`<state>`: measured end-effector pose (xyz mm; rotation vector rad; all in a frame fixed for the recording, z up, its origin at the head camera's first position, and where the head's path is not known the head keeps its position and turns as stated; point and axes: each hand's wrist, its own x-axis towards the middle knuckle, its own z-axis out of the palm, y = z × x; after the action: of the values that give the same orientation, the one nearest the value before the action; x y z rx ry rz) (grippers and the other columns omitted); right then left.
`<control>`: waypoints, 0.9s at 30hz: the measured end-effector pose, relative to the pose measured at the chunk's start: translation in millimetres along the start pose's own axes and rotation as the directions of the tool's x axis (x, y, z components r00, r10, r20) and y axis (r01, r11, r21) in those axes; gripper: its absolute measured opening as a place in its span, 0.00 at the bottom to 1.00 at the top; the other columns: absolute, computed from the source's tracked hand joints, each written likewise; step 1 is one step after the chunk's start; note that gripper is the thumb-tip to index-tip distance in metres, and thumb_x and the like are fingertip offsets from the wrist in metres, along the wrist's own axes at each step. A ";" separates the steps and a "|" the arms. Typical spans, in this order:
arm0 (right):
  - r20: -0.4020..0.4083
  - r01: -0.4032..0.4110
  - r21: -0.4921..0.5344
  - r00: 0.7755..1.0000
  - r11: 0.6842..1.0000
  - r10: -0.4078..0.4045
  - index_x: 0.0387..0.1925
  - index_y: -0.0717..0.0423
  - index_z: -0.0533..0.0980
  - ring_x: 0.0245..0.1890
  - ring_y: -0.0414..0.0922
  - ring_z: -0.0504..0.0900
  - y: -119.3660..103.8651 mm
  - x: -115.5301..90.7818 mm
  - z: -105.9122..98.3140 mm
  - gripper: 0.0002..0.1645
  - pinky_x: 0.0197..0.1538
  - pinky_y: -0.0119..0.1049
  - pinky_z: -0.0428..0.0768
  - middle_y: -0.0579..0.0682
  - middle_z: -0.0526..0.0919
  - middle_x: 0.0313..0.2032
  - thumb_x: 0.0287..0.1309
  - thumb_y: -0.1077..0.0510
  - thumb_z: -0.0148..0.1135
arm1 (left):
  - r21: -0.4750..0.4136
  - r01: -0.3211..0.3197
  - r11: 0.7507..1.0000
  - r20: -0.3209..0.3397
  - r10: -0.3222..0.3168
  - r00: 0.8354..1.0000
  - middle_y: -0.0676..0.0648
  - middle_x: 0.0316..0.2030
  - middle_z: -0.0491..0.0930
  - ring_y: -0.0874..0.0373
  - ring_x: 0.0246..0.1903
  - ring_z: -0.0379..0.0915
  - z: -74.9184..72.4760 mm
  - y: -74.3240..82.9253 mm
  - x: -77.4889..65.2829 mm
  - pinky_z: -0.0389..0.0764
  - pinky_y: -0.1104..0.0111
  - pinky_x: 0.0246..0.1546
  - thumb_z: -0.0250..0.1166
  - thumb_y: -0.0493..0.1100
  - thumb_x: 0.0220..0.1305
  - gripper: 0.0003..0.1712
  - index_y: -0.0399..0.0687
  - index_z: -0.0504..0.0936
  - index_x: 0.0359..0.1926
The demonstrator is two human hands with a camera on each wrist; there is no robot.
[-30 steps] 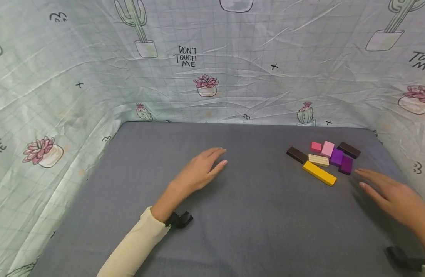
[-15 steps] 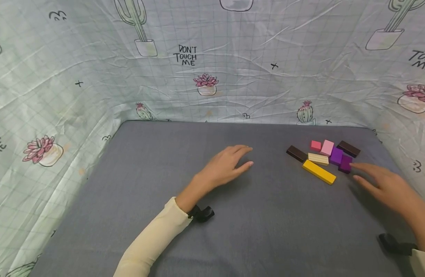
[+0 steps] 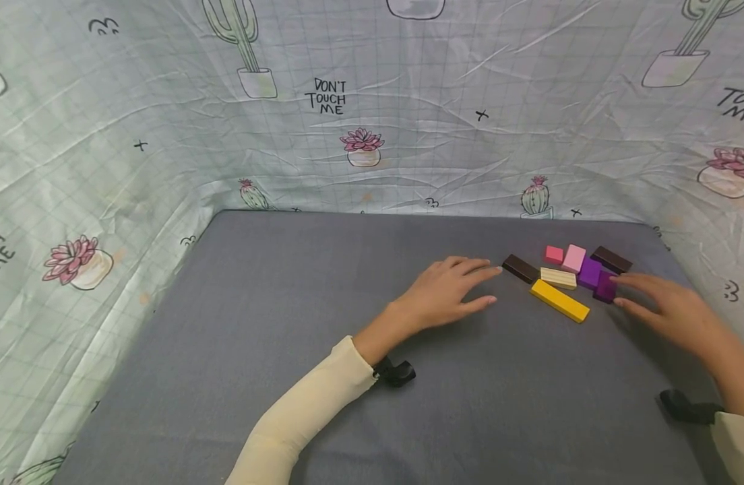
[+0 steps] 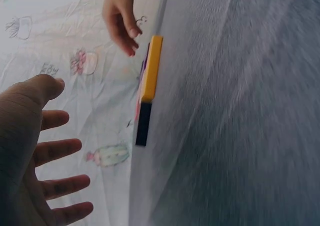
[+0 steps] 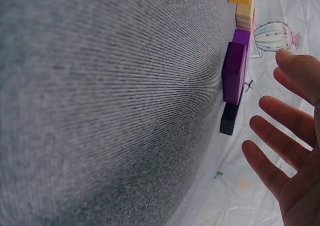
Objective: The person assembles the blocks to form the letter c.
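Several small coloured blocks lie in a loose cluster at the back right of the grey table. My left hand [image 3: 447, 293], fingers spread and holding nothing, hovers just left of a dark brown block [image 3: 520, 268]. Beside that block are a yellow block [image 3: 559, 301] and a pale wooden block [image 3: 558, 278]. At the cluster's right side, my right hand [image 3: 675, 313] has its fingertips at the edge of a dark purple block [image 3: 605, 287]; in the right wrist view its fingers [image 5: 280, 136] are spread with nothing between them.
Behind the purple block [image 3: 589, 273] are a pink block [image 3: 574, 259], a small red block [image 3: 554, 254] and a second dark brown block [image 3: 612, 260]. Grey cloth covers the table [image 3: 287, 283]. A printed curtain [image 3: 432, 135] encloses it at the back and both sides.
My left hand has moved right across the table to the dark brown block. My right hand has shifted slightly left and away from me, to the dark purple block. The blocks have stayed put.
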<state>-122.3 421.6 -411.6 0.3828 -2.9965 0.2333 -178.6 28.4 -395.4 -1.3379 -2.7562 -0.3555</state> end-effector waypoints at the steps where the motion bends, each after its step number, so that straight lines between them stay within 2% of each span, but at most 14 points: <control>1: 0.002 -0.004 -0.005 1.000 1.000 0.004 0.56 0.69 0.76 0.53 0.74 0.74 0.2 1.0 0.0 0.27 0.52 0.74 0.71 0.77 0.77 0.53 0.62 0.56 0.71 | 0.008 -0.005 1.000 0.009 0.005 1.000 0.56 0.74 0.64 0.54 0.71 0.62 1.4 3.1 3.2 0.69 0.57 0.68 0.48 0.65 0.77 0.33 0.67 0.62 0.78; 9: -0.003 0.001 -0.020 1.000 1.000 -0.001 0.56 0.67 0.77 0.54 0.76 0.73 1.9 6.9 1.5 0.27 0.53 0.74 0.71 0.77 0.76 0.55 0.60 0.56 0.72 | 0.105 0.004 0.994 0.110 -0.016 0.994 0.60 0.76 0.59 0.56 0.72 0.59 16.7 28.2 31.1 0.67 0.59 0.69 0.44 0.70 0.76 0.34 0.75 0.57 0.79; 17: 0.036 -0.005 -0.042 0.999 0.999 0.006 0.56 0.66 0.77 0.54 0.76 0.73 5.4 8.7 4.3 0.28 0.52 0.74 0.71 0.78 0.74 0.57 0.57 0.57 0.74 | 0.221 -0.013 0.975 0.218 -0.037 0.975 0.64 0.78 0.54 0.54 0.72 0.58 32.5 57.5 53.0 0.66 0.59 0.68 0.37 0.74 0.74 0.35 0.81 0.49 0.79; 22: 0.039 -0.017 -0.032 0.999 0.999 0.019 0.55 0.66 0.78 0.53 0.76 0.73 6.8 10.9 6.6 0.27 0.52 0.74 0.70 0.77 0.75 0.56 0.56 0.58 0.74 | 0.230 0.008 0.973 0.271 -0.072 0.960 0.64 0.78 0.50 0.57 0.70 0.58 41.2 72.0 66.4 0.66 0.61 0.66 0.36 0.76 0.72 0.38 0.83 0.43 0.79; 27: 0.055 -0.025 -0.030 0.998 0.999 0.027 0.54 0.67 0.79 0.53 0.76 0.73 7.4 12.6 7.9 0.27 0.52 0.75 0.70 0.77 0.76 0.54 0.55 0.57 0.75 | 0.224 0.043 0.974 0.322 -0.115 0.940 0.66 0.79 0.46 0.59 0.70 0.55 49.9 78.0 75.3 0.65 0.62 0.66 0.36 0.78 0.70 0.39 0.86 0.40 0.78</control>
<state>-137.0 424.3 -418.8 0.3532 -3.0570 0.1842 -162.1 144.3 -418.5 -1.3418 -3.0132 0.1825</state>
